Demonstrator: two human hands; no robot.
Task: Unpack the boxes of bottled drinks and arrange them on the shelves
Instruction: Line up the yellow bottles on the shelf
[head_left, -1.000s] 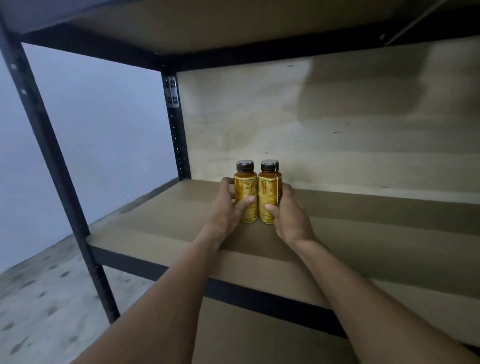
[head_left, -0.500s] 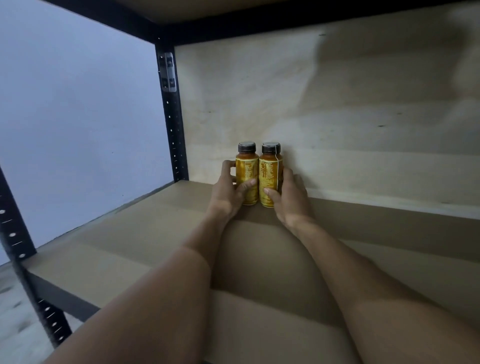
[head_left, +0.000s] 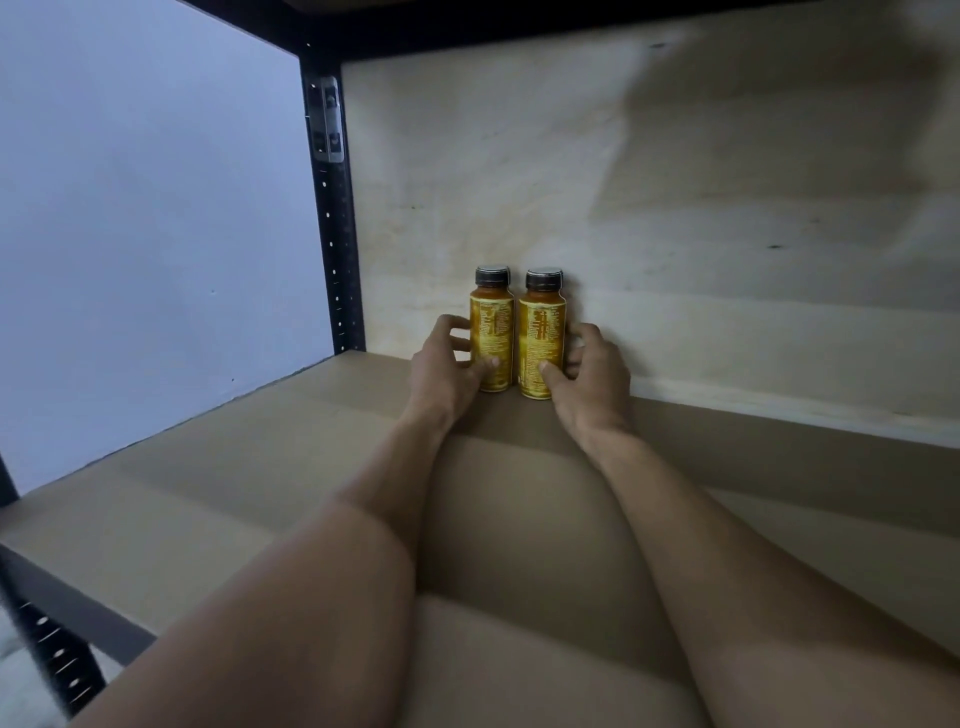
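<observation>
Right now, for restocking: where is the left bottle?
Head view, centre: left bottle stands by the back panel, beside the right bottle, gripped by left hand.

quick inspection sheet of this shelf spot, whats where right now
surface: brown shelf board, bottles standing at its back
job's things: left bottle and right bottle, upright, side by side, dark caps, yellow labels, close to the back panel
clutter: nothing seen
grippers: left hand grips left bottle; right hand grips right bottle
cables: nothing seen
surroundings: black upright post, pale wall at left, dark beam overhead
</observation>
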